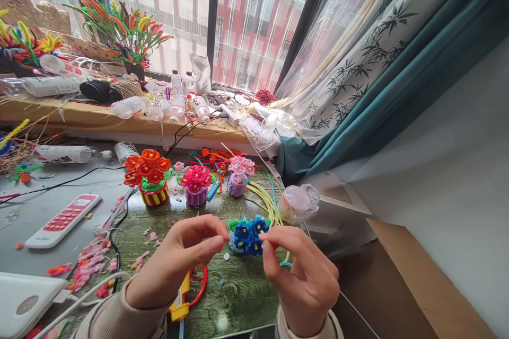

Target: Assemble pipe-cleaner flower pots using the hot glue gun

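A pot of blue flowers with yellow centres point(251, 234) is tilted on the dark green table, just beyond and between my hands. My left hand point(181, 257) is left of it, thumb and index finger slightly apart, nothing visible between them. At the right edge of the blue petals, the thumb and index finger of my right hand point(300, 273) are pinched together; anything between them is too small to make out. A yellow glue gun point(181, 299) is partly hidden below my left hand. A small white disc point(226, 257) lies near the blue flowers.
Pots of orange point(154, 193), red-pink point(196, 196) and light pink flowers point(237, 187) stand farther back. Yellow-green stems point(264, 197) and a plastic-wrapped tub point(298, 202) are at right. At left are a remote point(63, 222), cables and pink scraps. Bottles line the windowsill point(191, 130).
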